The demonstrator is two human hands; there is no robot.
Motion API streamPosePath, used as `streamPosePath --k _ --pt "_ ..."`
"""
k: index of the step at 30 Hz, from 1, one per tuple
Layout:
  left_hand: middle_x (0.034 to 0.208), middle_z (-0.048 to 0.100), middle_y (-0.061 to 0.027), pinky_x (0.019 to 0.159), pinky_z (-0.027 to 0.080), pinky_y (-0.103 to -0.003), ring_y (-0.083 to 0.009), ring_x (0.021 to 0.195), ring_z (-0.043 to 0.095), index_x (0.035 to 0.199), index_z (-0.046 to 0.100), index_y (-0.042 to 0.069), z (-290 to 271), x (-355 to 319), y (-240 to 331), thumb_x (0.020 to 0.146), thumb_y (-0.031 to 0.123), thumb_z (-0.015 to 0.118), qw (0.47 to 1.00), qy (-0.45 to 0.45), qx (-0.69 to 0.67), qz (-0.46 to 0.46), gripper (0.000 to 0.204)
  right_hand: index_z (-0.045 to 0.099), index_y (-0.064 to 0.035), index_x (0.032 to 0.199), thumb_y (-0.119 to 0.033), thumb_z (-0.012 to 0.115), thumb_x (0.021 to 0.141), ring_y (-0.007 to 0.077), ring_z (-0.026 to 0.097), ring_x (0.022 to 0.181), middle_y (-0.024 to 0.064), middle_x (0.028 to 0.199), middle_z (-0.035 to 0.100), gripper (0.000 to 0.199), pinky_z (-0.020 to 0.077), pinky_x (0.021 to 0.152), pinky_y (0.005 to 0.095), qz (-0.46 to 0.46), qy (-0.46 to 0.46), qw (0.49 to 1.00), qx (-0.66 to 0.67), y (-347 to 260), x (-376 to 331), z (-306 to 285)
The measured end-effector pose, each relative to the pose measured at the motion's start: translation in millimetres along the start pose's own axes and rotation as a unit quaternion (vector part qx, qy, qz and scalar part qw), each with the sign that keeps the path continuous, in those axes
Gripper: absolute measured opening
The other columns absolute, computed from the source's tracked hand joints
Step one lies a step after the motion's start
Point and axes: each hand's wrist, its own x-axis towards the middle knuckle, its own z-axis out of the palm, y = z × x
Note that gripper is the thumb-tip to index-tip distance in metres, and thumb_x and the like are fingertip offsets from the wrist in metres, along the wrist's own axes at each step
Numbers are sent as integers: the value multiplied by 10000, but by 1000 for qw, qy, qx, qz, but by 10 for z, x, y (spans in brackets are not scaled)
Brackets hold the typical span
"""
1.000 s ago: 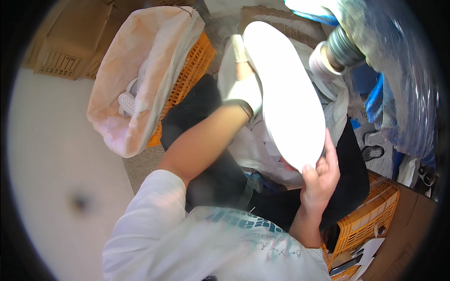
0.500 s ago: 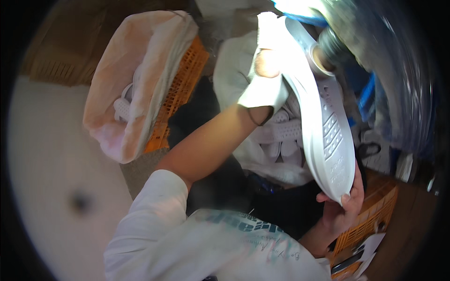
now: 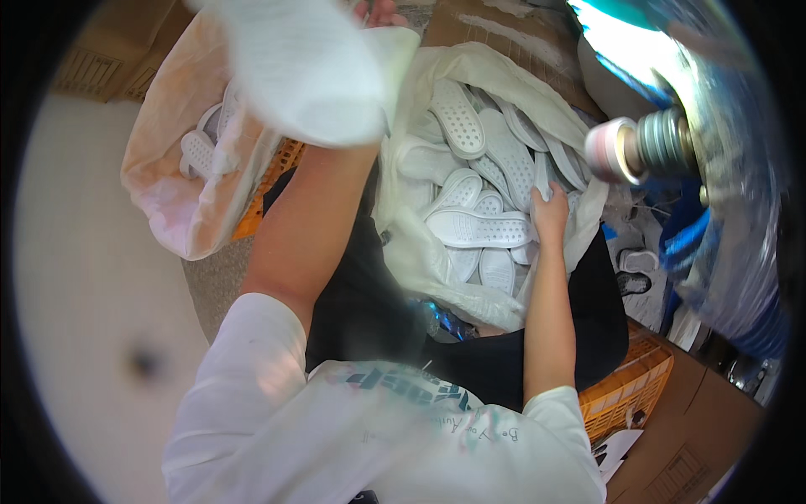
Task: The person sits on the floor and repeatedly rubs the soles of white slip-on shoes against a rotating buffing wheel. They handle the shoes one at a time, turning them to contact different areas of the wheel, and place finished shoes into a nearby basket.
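A blurred white shoe sole (image 3: 302, 71) hangs in the air at the upper left, covering part of my left wrist. My left hand (image 3: 382, 13) is at the top edge with its fingers curled beside this sole; the rest of the hand is hidden. A pale cuff (image 3: 401, 60) wraps that wrist. My right hand (image 3: 550, 212) reaches into a white sack (image 3: 403, 244), fingers closed on the near end of a narrow white sole (image 3: 541, 175). Around it lie several white perforated soles (image 3: 478, 227), piled at different angles.
To the left, an orange crate (image 3: 256, 206) holds a pinkish liner bag (image 3: 159, 197) with a few white soles inside. Tape rolls (image 3: 617, 149) and clear plastic wrap (image 3: 730, 218) are at the right. Another orange crate (image 3: 630, 391) stands at the lower right beside cardboard (image 3: 697, 412).
The sole once stretched between both hands has swung to the upper left with my left hand. My right hand let go of its near end and moved into the sack, onto another sole.
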Motion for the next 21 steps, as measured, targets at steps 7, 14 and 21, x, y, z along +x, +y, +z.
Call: streamPosePath --k 7,14,21 --pt "1043 634 -198 884 495 -467 -330 950 625 1228 524 -10 -157 260 -377 915 477 549 988 93 119 -35 580 333 98 1388 -374 805 688 421 481 1240 317 1322 493 967 398 1051 440 198 -181 951 -153 761 210 559" --pt "1078 648 -225 836 506 -394 -339 964 641 1148 578 -59 -1122 192 -1081 775 453 739 704 -109 701 19 653 486 91 1280 -293 755 712 308 656 1018 236 1109 650 737 505 872 389 185 -270 932 155 270 -279 -415" --pt "1033 662 -108 810 522 -293 -182 931 634 1131 587 -75 -1290 -427 -1293 852 199 700 875 -252 395 -124 408 445 96 1348 -126 586 863 256 594 1145 197 1226 596 552 465 991 354 289 -140 557 766 -227 -1882 -1413"
